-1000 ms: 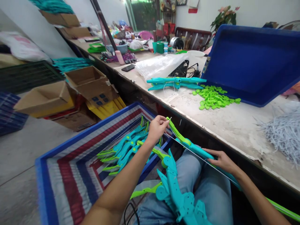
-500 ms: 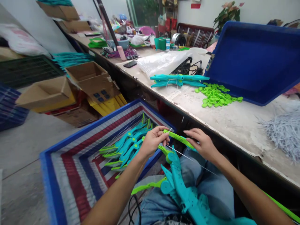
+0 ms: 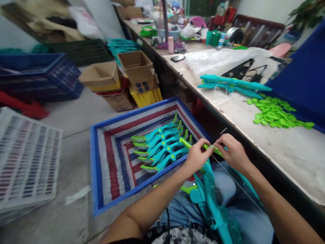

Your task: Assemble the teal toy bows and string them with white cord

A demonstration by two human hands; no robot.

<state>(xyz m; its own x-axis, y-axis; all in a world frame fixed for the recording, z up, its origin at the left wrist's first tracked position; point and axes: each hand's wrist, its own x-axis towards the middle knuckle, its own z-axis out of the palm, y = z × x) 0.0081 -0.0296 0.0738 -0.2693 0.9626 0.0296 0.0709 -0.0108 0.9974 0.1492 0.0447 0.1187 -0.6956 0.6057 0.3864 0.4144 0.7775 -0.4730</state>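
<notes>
Head view: left hand (image 3: 196,156) and right hand (image 3: 232,152) pinched on green tip of toy bow (image 3: 212,200), over lap, beside desk (image 3: 286,152) front edge. Finished bows (image 3: 159,145) in blue crate (image 3: 95,169).

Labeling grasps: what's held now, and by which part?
Both the left hand and the right hand pinch the green limb tip of the toy bow lying across the lap.

Both forearms are bare, with no sleeves showing. The person wears light blue jeans (image 3: 236,217) and a black-and-white patterned top (image 3: 182,235).
</notes>
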